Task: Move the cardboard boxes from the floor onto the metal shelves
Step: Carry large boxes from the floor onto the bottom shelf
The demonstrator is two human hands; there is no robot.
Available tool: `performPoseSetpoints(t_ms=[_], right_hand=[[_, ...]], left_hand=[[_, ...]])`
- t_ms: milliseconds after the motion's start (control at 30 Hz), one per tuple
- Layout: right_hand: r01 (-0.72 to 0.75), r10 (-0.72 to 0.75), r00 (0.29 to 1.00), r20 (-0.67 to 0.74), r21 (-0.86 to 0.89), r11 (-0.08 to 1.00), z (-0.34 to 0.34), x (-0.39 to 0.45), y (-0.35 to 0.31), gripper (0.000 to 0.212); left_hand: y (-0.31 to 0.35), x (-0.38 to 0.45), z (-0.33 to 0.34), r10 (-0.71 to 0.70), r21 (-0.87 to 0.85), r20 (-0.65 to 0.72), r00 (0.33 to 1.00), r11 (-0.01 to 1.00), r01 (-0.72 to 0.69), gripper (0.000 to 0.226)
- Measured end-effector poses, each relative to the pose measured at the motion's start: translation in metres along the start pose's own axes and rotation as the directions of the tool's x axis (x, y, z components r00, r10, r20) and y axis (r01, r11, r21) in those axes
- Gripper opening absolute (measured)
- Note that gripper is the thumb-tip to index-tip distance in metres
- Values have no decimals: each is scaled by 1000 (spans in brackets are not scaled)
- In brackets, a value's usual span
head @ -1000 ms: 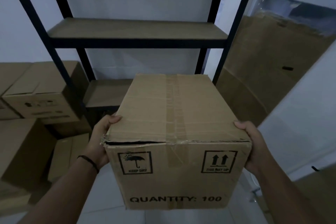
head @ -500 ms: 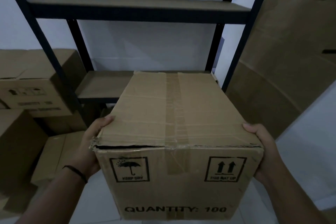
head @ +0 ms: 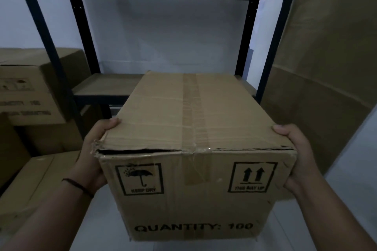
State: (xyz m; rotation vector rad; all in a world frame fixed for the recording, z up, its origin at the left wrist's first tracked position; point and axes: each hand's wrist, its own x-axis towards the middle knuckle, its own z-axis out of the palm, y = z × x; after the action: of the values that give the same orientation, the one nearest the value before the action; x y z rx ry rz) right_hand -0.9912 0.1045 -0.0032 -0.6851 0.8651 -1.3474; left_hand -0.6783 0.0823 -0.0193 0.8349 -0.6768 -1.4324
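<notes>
A brown cardboard box (head: 195, 149) fills the near middle of the view, carried off the floor between two bare hands in front of a dark metal shelf unit (head: 51, 51). Its top is sealed by a strip of brown tape that runs from the far edge to the near edge and folds down over the near face. The near left corner of the top is crumpled and torn, and the left flap has lifted a little, leaving a dark slit along the near edge. The near face bears a black umbrella symbol marked KEEP DRY on the left, a pair of upward arrows marked THIS WAY UP on the right, and QUANTITY: 100 in bold black letters low down. The left hand (head: 92, 161) holds the box's left side, its thumb hooked over the top edge; a thin dark band circles that wrist. The right hand (head: 298, 155) holds the right side in the same way, thumb over the top edge. The box's far end reaches toward the lower shelf board (head: 106, 87), whether above it or touching it cannot be told. To the left stand stacked cardboard boxes (head: 30, 96), one with blurred printing. To the right a large flat cardboard sheet (head: 326, 63) leans upright.
</notes>
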Motion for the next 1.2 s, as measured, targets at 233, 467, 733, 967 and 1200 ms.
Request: performPoseSetpoints(t_ms=[233, 467, 733, 967, 1200], right_hand=[[-14, 15, 999, 29, -50, 999, -14, 13, 17, 33], [-52, 55, 998, 22, -89, 995, -21, 65, 13, 42], [-98, 102, 994, 42, -87, 991, -33, 81, 44, 40], [-133, 136, 991, 15, -132, 982, -48, 86, 75, 44], [-165, 169, 985, 13, -165, 972, -64, 100, 91, 44]], left_hand=[[-14, 11, -13, 4, -11, 6, 1000, 1000, -4, 32], [-15, 53, -9, -94, 25, 40, 995, 995, 93, 41], [-41, 70, -33, -134, -16, 51, 990, 991, 135, 33], [-61, 66, -61, -246, -26, -20, 969, 969, 246, 53], [-81, 76, -76, -301, -22, -78, 951, 954, 300, 58]])
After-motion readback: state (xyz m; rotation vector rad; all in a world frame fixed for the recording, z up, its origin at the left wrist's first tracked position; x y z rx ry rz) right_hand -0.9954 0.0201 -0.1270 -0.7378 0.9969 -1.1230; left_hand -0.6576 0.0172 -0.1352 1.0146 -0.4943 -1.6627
